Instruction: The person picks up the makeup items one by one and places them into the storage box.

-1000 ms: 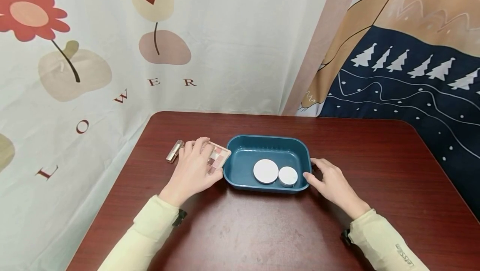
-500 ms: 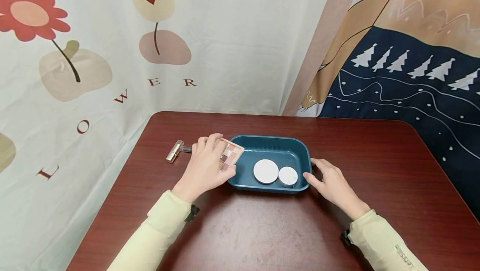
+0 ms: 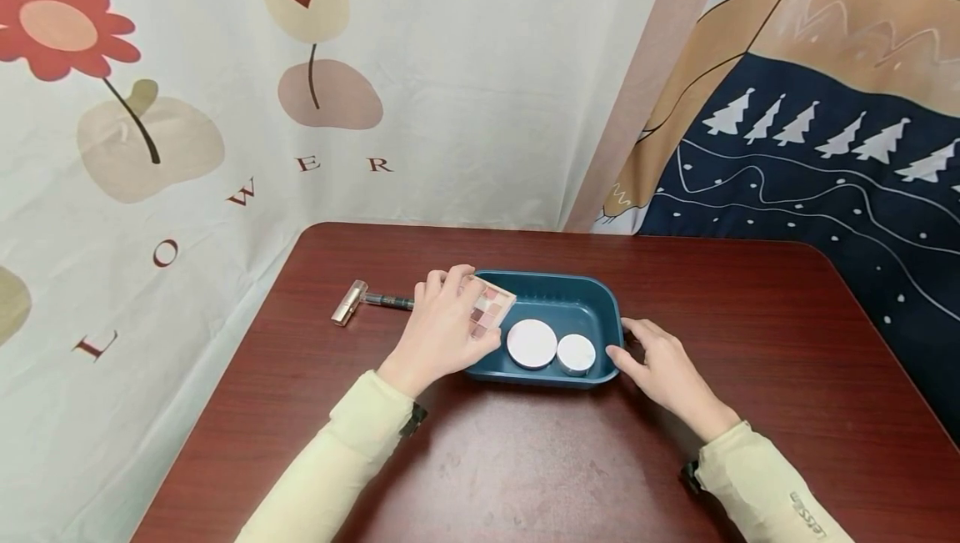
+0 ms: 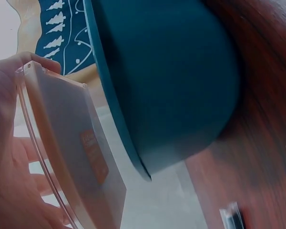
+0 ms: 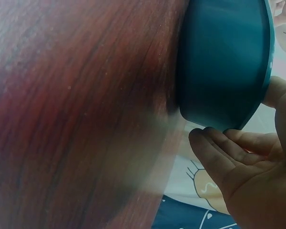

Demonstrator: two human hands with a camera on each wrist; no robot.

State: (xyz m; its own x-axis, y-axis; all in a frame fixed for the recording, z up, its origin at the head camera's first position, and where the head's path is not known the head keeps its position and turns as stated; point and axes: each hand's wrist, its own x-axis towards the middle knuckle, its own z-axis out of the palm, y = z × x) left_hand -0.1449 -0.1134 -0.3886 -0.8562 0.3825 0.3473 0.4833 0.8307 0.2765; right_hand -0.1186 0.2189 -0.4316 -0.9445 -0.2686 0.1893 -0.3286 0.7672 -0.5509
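the dark red table (image 3: 750, 301) spreads below the fingers of both your hands. on it, between them, sits the blue tray (image 3: 577, 314). your right hand (image 3: 667, 372) holds the tray's near end: the thumb reaches over the rim, apart from the other fingers, which rest against the outer wall. your left hand (image 3: 442, 322) has its thumb and fingers clamped on the palette (image 3: 491, 305), which tilts over the tray's other end. past those left fingers, inside the tray, lies the large white disc (image 3: 532, 344); the small white disc (image 3: 576, 354) is beside it, nearer your right thumb. behind your left knuckles is the dark pen (image 3: 390, 302), partly hidden, and farther out, just beside it, the metallic tube (image 3: 349, 303).
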